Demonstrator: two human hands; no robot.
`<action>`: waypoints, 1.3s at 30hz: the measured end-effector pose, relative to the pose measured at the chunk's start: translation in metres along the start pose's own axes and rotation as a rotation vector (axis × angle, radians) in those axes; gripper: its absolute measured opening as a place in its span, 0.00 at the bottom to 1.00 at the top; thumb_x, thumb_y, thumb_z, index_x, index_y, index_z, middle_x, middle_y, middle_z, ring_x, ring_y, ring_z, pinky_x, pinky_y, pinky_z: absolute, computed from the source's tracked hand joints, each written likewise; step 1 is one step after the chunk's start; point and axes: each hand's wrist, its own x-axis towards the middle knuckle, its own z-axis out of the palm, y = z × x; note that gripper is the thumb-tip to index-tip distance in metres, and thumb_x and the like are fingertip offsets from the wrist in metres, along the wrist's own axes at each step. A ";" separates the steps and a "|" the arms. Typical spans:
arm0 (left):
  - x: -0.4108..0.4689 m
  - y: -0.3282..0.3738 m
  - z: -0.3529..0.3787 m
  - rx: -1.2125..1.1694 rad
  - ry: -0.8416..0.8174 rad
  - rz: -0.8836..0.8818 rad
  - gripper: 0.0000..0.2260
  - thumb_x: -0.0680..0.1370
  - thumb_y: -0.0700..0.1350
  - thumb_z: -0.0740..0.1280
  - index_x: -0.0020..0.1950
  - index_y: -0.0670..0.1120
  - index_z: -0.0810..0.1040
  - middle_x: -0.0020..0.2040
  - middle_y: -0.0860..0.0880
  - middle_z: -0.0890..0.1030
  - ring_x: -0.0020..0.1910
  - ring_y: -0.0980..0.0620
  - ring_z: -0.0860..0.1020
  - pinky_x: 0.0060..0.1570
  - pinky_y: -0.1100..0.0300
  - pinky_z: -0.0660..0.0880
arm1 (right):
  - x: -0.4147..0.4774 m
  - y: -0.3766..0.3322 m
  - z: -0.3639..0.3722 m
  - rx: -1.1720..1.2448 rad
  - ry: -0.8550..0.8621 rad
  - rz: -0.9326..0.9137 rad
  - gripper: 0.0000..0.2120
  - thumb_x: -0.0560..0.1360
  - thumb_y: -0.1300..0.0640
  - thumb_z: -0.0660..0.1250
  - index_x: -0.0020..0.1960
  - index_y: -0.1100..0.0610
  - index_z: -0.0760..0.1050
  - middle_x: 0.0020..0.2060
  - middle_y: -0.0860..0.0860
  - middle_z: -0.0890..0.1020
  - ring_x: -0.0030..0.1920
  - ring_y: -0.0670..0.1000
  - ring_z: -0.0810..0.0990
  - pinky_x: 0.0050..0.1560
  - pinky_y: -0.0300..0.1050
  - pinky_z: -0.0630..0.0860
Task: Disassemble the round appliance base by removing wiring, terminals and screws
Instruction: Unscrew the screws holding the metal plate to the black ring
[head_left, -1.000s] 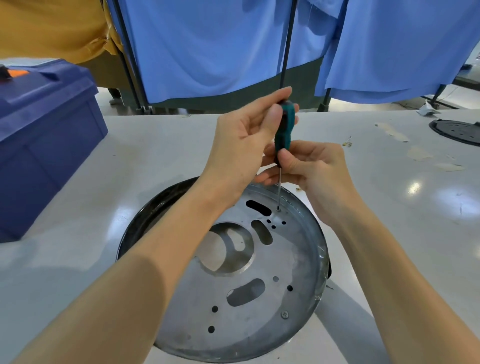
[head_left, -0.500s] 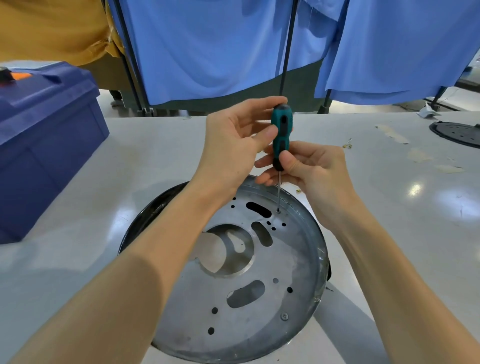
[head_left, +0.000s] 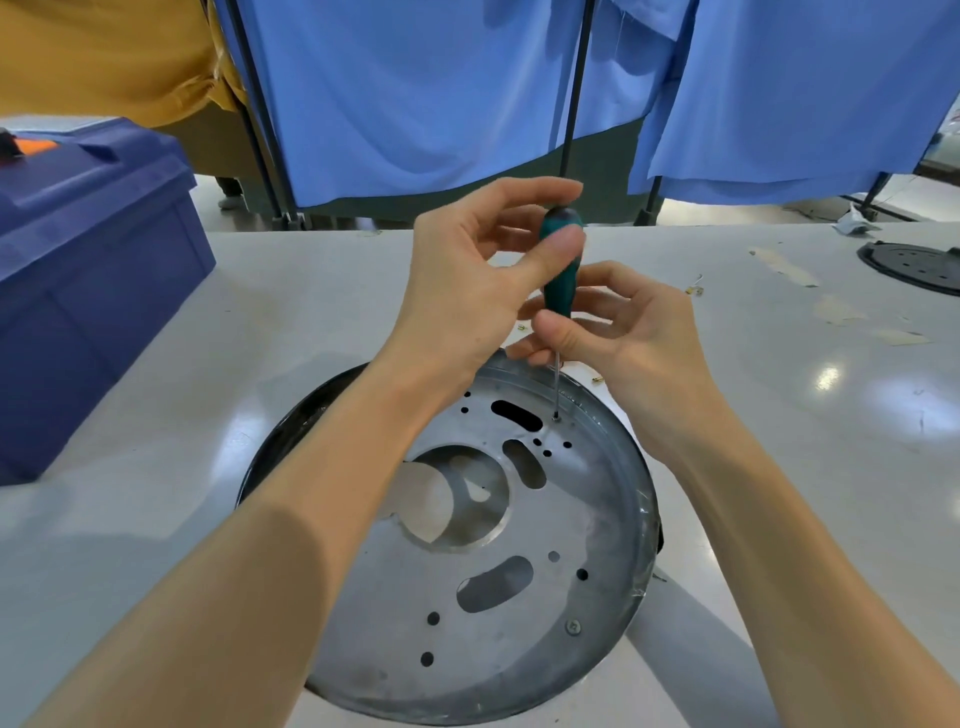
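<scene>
A round grey metal appliance base (head_left: 597, 519) with several holes and slots lies on the white table in front of me. A green-handled screwdriver (head_left: 562, 278) stands upright over it, its thin shaft tip (head_left: 557, 415) set in a screw near the far rim. My left hand (head_left: 467, 291) pinches the top of the handle between thumb and fingers. My right hand (head_left: 623, 332) grips the handle's lower end, just above the shaft. Another screw (head_left: 573, 626) sits in the plate near the right front rim.
A dark blue plastic toolbox (head_left: 88, 291) stands at the left of the table (head_left: 831, 467). A second black round part (head_left: 914, 265) lies at the far right. Small brass bits (head_left: 597, 380) and tape scraps dot the table. Blue cloth screens hang behind.
My left fingers have shifted around the top of the handle, the thumb now across its front. The screwdriver tip stays at the same screw.
</scene>
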 end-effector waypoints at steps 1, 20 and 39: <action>0.000 0.000 0.001 0.021 -0.008 -0.001 0.10 0.74 0.41 0.72 0.55 0.46 0.81 0.48 0.48 0.82 0.47 0.57 0.80 0.49 0.61 0.79 | 0.000 0.000 0.001 -0.017 0.008 -0.015 0.11 0.72 0.63 0.72 0.53 0.65 0.78 0.43 0.58 0.85 0.38 0.60 0.86 0.42 0.47 0.81; 0.002 -0.002 -0.002 -0.012 -0.067 -0.049 0.12 0.75 0.38 0.71 0.57 0.44 0.79 0.50 0.44 0.82 0.49 0.52 0.80 0.53 0.57 0.78 | 0.000 -0.004 -0.003 -0.067 0.038 0.026 0.11 0.71 0.63 0.74 0.51 0.64 0.78 0.43 0.59 0.85 0.38 0.58 0.86 0.41 0.47 0.83; 0.002 -0.002 -0.004 -0.063 -0.109 -0.075 0.14 0.75 0.39 0.70 0.60 0.43 0.79 0.51 0.46 0.83 0.51 0.50 0.81 0.57 0.53 0.78 | 0.001 -0.006 -0.005 -0.134 0.023 0.006 0.08 0.73 0.63 0.72 0.52 0.60 0.79 0.42 0.56 0.86 0.37 0.56 0.86 0.42 0.45 0.82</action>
